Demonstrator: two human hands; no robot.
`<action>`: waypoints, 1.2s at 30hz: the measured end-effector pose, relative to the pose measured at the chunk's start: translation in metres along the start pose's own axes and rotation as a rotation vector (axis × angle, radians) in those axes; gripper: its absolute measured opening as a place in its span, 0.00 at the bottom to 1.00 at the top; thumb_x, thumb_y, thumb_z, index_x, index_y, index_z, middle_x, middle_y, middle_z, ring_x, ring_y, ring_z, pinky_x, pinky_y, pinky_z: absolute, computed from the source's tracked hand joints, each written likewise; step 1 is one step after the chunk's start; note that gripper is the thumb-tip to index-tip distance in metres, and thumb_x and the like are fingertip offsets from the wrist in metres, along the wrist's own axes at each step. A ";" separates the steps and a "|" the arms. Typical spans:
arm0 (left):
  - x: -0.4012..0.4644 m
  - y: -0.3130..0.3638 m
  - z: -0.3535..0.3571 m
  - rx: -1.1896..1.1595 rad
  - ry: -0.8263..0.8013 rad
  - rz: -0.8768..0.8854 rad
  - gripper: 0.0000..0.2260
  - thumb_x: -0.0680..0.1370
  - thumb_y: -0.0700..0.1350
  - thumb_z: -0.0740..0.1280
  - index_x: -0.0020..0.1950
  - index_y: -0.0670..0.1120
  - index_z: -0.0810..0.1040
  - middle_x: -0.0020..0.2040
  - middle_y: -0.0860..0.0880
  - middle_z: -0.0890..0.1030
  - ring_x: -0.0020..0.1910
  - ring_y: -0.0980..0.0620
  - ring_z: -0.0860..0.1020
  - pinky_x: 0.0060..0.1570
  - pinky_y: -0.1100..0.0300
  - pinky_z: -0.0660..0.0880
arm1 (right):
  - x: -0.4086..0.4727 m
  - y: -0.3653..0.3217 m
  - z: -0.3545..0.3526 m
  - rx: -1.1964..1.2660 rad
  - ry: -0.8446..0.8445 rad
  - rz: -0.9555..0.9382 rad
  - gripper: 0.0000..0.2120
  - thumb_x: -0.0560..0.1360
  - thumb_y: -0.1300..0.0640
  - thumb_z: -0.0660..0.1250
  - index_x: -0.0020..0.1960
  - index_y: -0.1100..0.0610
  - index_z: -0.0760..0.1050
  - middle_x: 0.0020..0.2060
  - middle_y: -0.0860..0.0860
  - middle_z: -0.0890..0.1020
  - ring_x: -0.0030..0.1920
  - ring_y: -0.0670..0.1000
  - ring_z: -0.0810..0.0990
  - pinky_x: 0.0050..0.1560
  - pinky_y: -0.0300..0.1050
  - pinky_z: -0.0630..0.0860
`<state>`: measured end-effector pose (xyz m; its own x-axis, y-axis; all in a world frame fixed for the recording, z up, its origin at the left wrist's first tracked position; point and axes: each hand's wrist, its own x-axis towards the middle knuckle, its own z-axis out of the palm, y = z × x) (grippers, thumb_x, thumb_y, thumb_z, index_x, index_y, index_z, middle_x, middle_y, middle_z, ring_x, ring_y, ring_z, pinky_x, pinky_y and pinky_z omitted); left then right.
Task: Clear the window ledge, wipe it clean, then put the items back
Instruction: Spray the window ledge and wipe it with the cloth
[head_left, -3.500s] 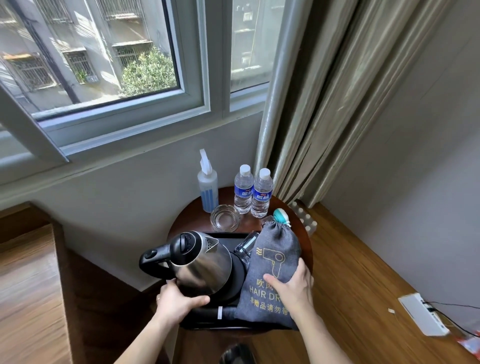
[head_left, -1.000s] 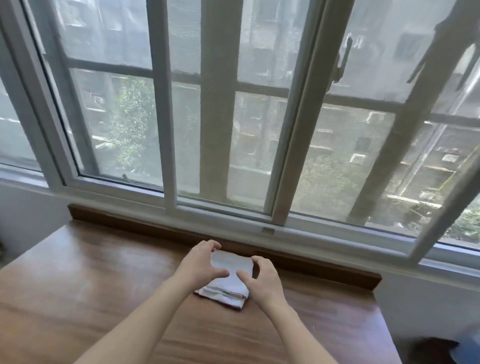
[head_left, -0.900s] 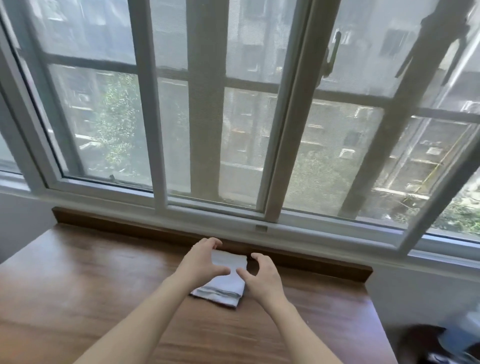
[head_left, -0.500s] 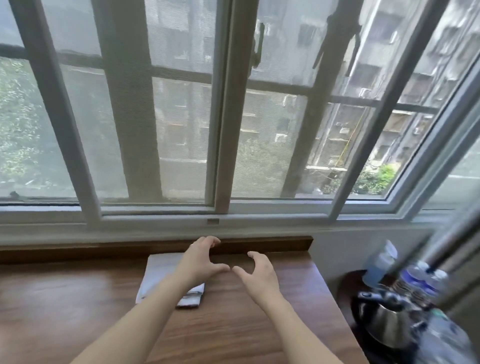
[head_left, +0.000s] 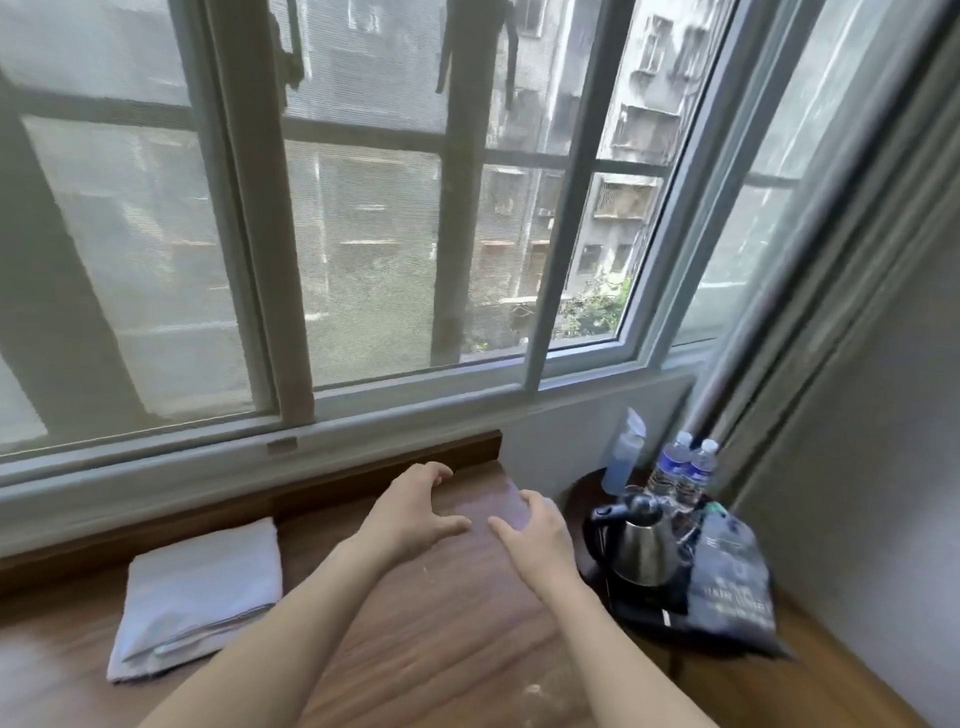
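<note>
Two hands empty, nothing gripped: left hand (head_left: 415, 512) and right hand (head_left: 535, 535) hover above the wooden ledge (head_left: 441, 639), fingers loosely curved, thumbs pointing inward. Ledge carries only a folded cloth (head_left: 200, 590), lying flat, well left of left hand, not touched. Judged: clearing done; wiping status cannot be confirmed. Items not yet returned: kettle (head_left: 641, 551), spray bottle (head_left: 621, 460), two water bottles (head_left: 685, 467), hair-dryer bag (head_left: 732, 577) sit on side table (head_left: 579, 493), just right of right hand.
</note>
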<state>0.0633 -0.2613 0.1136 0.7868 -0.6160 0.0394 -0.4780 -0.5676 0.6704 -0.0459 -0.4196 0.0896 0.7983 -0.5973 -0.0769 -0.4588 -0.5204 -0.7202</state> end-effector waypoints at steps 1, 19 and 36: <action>0.006 0.008 0.009 -0.002 -0.013 0.009 0.32 0.68 0.57 0.76 0.69 0.51 0.70 0.63 0.54 0.73 0.65 0.55 0.71 0.62 0.62 0.68 | 0.004 0.009 -0.007 0.002 0.011 0.016 0.33 0.76 0.43 0.69 0.75 0.55 0.65 0.70 0.51 0.71 0.70 0.51 0.68 0.70 0.48 0.68; 0.197 0.118 0.180 -0.091 -0.104 -0.106 0.29 0.70 0.55 0.74 0.68 0.49 0.70 0.65 0.52 0.73 0.66 0.56 0.71 0.63 0.63 0.66 | 0.248 0.173 -0.144 -0.093 0.128 0.192 0.33 0.74 0.45 0.72 0.72 0.60 0.67 0.67 0.57 0.73 0.68 0.59 0.70 0.70 0.52 0.66; 0.277 0.105 0.225 -0.139 -0.024 -0.250 0.27 0.70 0.56 0.74 0.67 0.55 0.70 0.60 0.60 0.71 0.61 0.62 0.70 0.62 0.66 0.65 | 0.418 0.256 -0.151 -0.174 0.116 0.313 0.26 0.77 0.50 0.69 0.64 0.67 0.69 0.62 0.66 0.73 0.63 0.67 0.73 0.62 0.55 0.69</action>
<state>0.1434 -0.6144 0.0277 0.8632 -0.4800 -0.1562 -0.2107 -0.6239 0.7526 0.1115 -0.8949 -0.0225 0.5638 -0.8040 -0.1888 -0.7409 -0.3913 -0.5458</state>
